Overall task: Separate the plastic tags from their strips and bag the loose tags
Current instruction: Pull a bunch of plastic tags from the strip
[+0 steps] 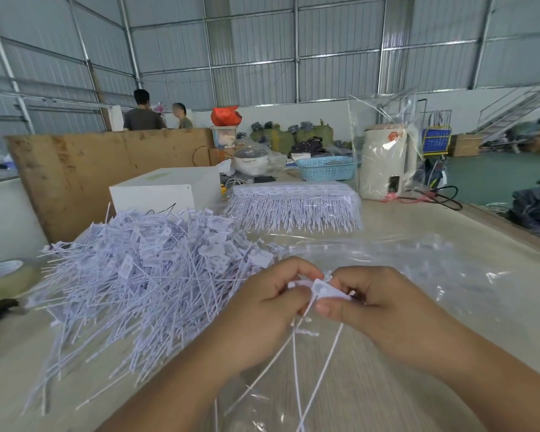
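Near the lower middle of the head view, two hands are seen close together above the bench (418,219). A small cluster of white plastic tags (325,289) is pinched between them: the left hand (262,310) is curled around one end, the right hand (378,304) grips the flat head with thumb and fingers. Thin white tails are seen hanging down from the cluster; their exact number cannot be made out. One large heap of loose tags (144,269) is spread at the left. One block of unseparated strips (293,207) is stacked further back, just beside one white box (166,191). Clear plastic sheeting (434,275) is spread under the hands; its edges are hard to trace.
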Available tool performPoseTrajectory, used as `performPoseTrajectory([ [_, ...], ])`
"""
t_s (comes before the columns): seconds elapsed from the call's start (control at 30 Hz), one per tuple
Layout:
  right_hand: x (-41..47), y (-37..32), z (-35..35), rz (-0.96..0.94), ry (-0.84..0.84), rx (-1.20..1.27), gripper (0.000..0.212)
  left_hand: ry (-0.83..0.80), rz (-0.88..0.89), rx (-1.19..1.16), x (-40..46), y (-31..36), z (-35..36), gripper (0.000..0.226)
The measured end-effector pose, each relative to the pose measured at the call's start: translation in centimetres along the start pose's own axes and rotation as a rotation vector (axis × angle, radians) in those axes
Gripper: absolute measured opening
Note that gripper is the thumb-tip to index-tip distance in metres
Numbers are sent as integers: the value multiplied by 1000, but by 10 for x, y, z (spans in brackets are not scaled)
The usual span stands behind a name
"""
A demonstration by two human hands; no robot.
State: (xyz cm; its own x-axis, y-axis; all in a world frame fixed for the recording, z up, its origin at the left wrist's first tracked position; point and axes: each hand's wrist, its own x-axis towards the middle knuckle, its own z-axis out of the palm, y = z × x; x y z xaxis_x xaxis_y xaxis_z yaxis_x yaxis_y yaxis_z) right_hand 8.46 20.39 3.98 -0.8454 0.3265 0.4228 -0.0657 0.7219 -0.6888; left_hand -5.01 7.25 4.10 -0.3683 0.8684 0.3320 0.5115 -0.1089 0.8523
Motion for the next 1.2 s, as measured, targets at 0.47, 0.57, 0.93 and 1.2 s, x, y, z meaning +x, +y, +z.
performPoseTrajectory([
  [0.47,-4,1,-10,46,-148,-73,27,102,5,57,-1,-4,-5,23],
  [0.57,-2,2,-12,81,-100,-4,35,171,4,-36,1,-3,-8,23],
  [0.93,-4,-6,-3,51,-161,-1,33,17,-14,-50,2,-2,-11,40],
  [1.2,-3,-6,-1,-7,-270,-50,17,5,-124,50,1,0,-3,43],
])
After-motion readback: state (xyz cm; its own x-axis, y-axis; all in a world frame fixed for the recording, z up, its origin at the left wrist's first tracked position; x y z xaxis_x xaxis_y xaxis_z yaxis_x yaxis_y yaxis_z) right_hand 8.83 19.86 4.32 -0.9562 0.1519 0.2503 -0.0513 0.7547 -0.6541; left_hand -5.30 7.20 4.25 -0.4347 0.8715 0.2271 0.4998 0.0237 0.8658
